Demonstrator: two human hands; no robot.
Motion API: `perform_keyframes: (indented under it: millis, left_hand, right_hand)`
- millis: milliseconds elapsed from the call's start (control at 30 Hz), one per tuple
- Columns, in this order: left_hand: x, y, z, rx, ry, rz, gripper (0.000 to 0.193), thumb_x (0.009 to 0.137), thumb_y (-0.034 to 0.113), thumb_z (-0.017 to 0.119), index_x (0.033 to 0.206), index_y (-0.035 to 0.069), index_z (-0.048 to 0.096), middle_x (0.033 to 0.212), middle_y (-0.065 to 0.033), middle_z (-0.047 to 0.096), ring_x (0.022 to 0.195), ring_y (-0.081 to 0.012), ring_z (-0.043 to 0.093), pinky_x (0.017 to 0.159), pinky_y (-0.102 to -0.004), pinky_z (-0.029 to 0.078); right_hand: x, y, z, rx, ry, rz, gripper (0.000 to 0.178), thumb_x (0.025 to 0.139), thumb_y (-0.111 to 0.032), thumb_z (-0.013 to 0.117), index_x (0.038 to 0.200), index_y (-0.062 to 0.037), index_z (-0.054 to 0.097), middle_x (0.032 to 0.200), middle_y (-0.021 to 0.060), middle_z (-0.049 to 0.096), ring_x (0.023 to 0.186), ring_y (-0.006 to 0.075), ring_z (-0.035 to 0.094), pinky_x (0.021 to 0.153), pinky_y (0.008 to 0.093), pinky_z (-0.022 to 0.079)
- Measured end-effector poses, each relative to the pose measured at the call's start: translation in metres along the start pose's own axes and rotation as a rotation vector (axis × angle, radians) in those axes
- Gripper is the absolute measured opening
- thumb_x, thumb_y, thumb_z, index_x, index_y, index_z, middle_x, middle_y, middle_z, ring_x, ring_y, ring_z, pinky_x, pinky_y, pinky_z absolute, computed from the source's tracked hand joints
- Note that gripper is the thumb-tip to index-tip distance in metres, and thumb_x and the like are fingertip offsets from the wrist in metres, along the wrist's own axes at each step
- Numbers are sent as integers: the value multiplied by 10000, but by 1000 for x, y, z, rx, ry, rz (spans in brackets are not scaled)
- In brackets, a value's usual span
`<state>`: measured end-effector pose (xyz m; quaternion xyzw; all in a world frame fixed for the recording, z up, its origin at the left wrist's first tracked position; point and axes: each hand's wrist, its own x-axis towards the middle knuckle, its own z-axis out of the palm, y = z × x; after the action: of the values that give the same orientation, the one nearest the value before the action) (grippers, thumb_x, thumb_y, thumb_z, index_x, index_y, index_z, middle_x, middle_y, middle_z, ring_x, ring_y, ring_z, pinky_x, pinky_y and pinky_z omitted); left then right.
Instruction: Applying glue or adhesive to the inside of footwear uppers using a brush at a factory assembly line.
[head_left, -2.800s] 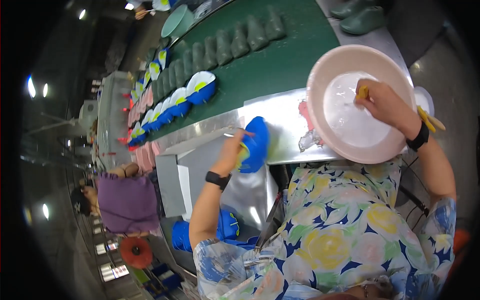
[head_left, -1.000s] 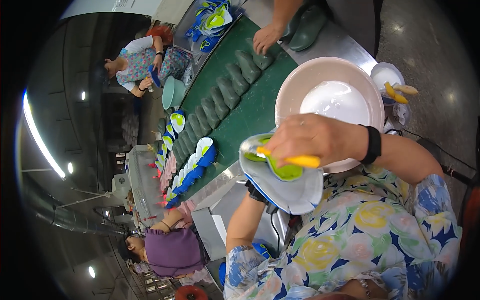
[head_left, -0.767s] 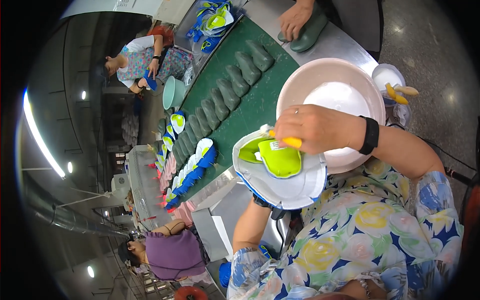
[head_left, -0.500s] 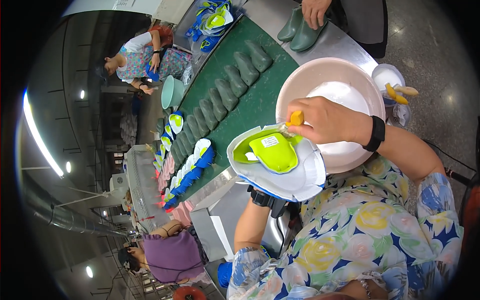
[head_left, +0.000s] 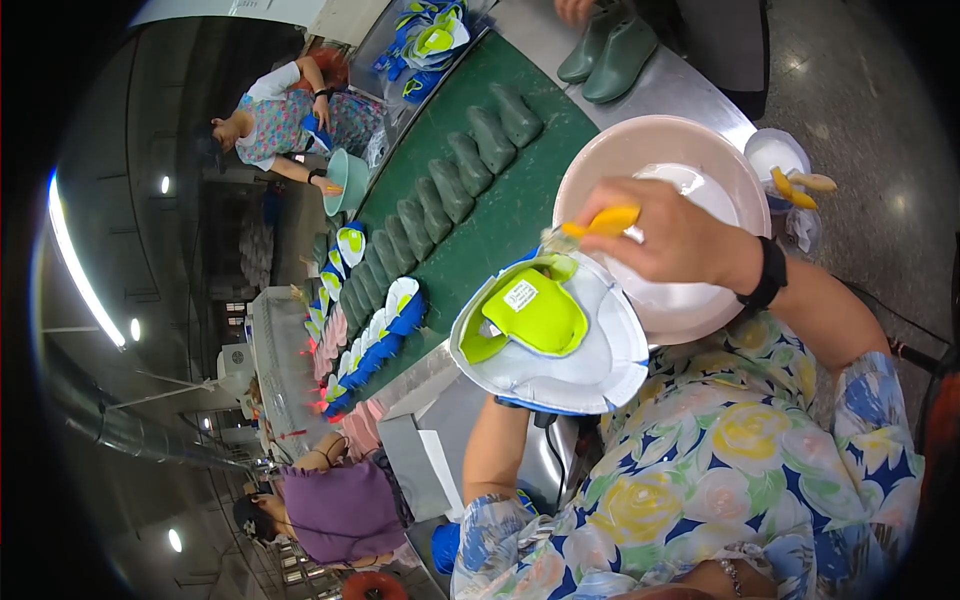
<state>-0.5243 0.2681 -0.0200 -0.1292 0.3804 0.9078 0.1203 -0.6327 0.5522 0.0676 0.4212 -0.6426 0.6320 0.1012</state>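
Observation:
A shoe upper (head_left: 600, 345), white inside with a lime-green tongue and blue outer edges, is held up in front of me. My left forearm (head_left: 497, 450) rises beneath it, and the upper hides that hand's fingers. In my right hand (head_left: 665, 230) is a brush with a yellow handle (head_left: 612, 220). Its pale bristles are at the far edge of the upper, close by the tongue. Behind my right hand stands a large pale pink basin (head_left: 585, 165) with white liquid in it.
Green shoe lasts (head_left: 437, 205) line the green conveyor belt (head_left: 545, 160), near blue-and-white uppers (head_left: 375, 345). Two larger lasts (head_left: 620, 62) stand on the metal ledge by another person's hand (head_left: 575, 10). A white tub (head_left: 775, 150) with yellow-handled tools sits right. Co-workers (head_left: 345, 515) are at left.
My right hand has turned, bringing the brush's handle more level, and the upper has tilted slightly. The person's hand at the top has left the lasts. The far-left co-worker's hand has moved to a green basin.

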Motion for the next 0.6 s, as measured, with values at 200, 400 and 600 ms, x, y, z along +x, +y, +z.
perform_keyframes:
  millis: [200, 400, 600]
  left_hand:
    - [-17, 1, 39, 140, 53, 121, 489, 1034, 361, 464, 1416, 58, 437, 1352, -149, 551, 1206, -253, 574, 1026, -372, 495]
    - [-15, -16, 18, -66, -32, 18, 475, 1046, 371, 419, 1423, 81, 408, 1358, -152, 534, 1218, -257, 558, 1032, -393, 488]
    - [-16, -27, -11, -16, 36, 18, 478, 1040, 382, 406, 1425, 97, 399, 1380, -145, 508, 1239, -254, 528, 1049, -372, 454]
  right_hand:
    - [-19, 10, -3, -156, -275, -38, 153, 844, -98, 679, 926, -34, 567, 865, 142, 604, 819, 350, 613, 723, 425, 494]
    - [-3, 2, 12, -109, -92, -354, 148, 836, -66, 710, 942, -38, 611, 982, 116, 674, 902, 303, 655, 797, 397, 526]
    - [-12, 18, 22, -215, -220, -354, 156, 782, -42, 642, 929, -31, 589, 900, 109, 631, 871, 282, 633, 808, 371, 517]
